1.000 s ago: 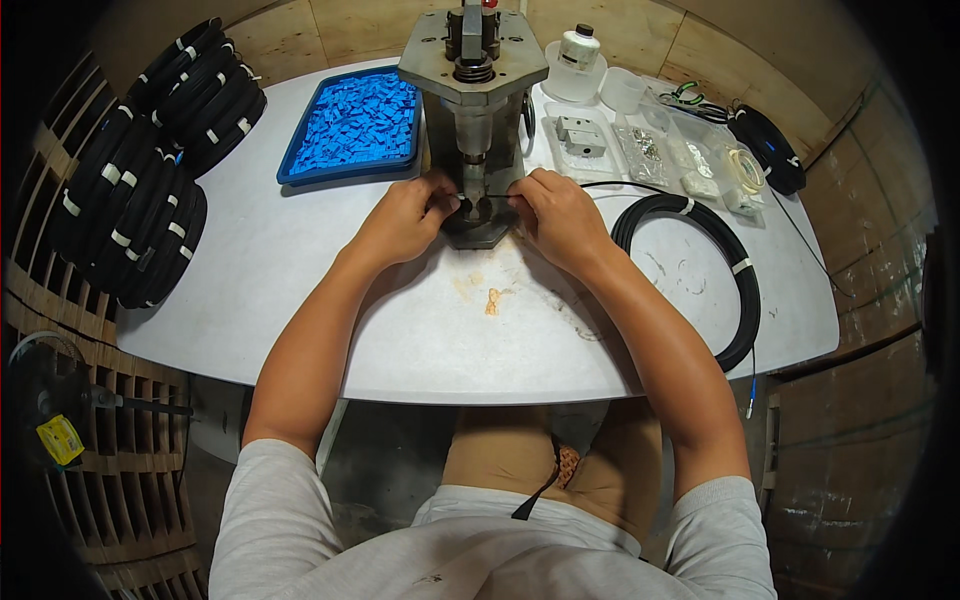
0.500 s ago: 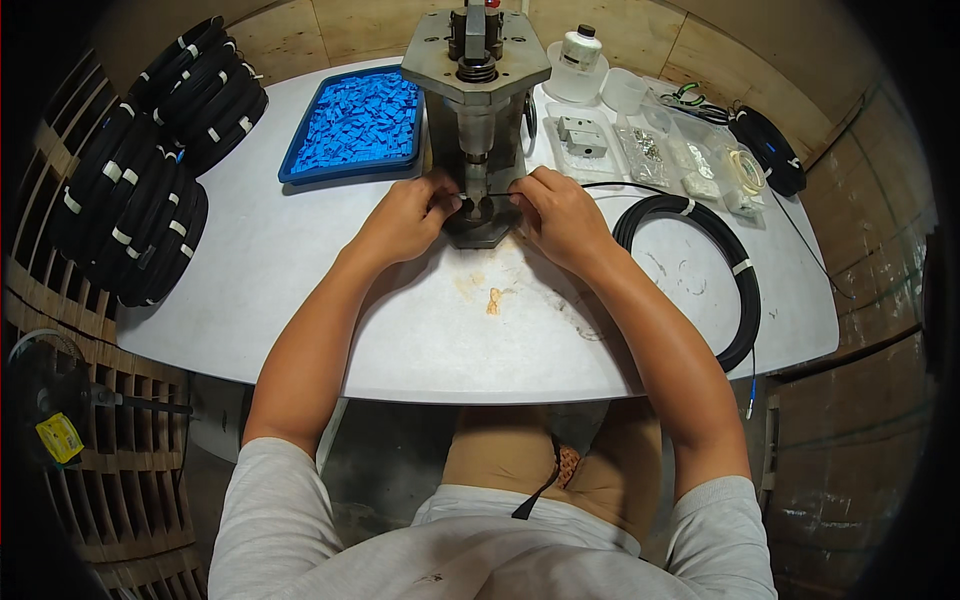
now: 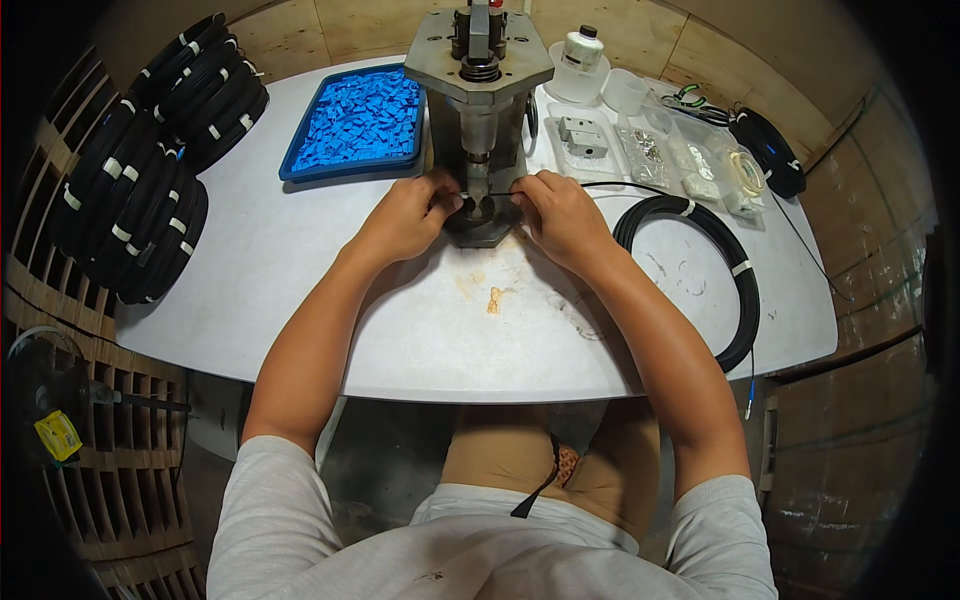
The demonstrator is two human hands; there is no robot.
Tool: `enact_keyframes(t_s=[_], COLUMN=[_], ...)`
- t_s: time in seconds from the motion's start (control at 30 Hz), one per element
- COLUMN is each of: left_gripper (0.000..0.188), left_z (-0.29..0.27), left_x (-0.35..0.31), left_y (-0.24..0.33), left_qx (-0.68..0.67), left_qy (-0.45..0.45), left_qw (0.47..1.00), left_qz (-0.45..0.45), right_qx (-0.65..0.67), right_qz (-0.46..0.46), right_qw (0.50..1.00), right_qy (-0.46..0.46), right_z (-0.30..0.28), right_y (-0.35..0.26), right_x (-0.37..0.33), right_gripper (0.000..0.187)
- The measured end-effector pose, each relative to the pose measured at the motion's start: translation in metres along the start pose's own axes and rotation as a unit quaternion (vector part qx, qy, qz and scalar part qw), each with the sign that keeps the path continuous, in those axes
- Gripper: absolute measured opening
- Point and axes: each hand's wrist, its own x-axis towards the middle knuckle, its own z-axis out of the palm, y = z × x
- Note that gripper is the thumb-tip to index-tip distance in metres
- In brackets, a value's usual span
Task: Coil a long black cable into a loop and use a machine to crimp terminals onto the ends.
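A grey metal bench press (image 3: 478, 130) stands at the far middle of the table, its ram lowered close to the small round die at its base. Just left of the die, my left hand (image 3: 408, 218) is closed, thumb and forefinger pinching a small silvery piece that they mostly cover. To the right of it, my right hand (image 3: 562, 215) pinches a thin black cable (image 3: 628, 185), whose end runs in under the ram. That cable leads back to a black coil (image 3: 742, 300) tied with white bands, which lies by my right forearm. The contact at the die is partly hidden.
A blue tray (image 3: 300, 172) full of small blue pieces sits left of the press. Black cable coils (image 3: 130, 215) are stacked at the far left. To the right stand a white-bodied bottle (image 3: 582, 48), a grey block (image 3: 583, 137) and bags of small parts (image 3: 645, 150).
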Motion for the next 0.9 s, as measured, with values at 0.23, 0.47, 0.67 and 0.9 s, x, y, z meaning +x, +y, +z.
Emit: enact_keyframes(t_s=[0.23,0.47,0.67,0.9], left_gripper=[0.019,0.018,0.019,0.02], left_z=[0.0001,0.0012,0.0006,0.0008], left_x=[-0.0003,-0.0005,-0.0001,-0.0003], left_y=[-0.0012,-0.0026,-0.0026,-0.0035], left_qx=[-0.004,-0.01,-0.007,-0.006], left_qy=[-0.002,0.003,-0.006,-0.001], left_qw=[1.0,1.0,1.0,1.0], left_qz=[-0.004,-0.004,-0.004,0.002], right_qx=[-0.004,0.002,0.004,0.01], right_qz=[0.0,0.01,0.017,0.016], right_qw=[1.0,1.0,0.999,0.999], right_qy=[-0.013,-0.024,-0.026,-0.034], right_z=[0.0018,-0.0031,-0.0042,-0.0032], right_y=[0.0028,0.0006,0.0008,0.0025], right_x=[0.0,0.001,0.0011,-0.0006], right_gripper=[0.008,0.009,0.009,0.012])
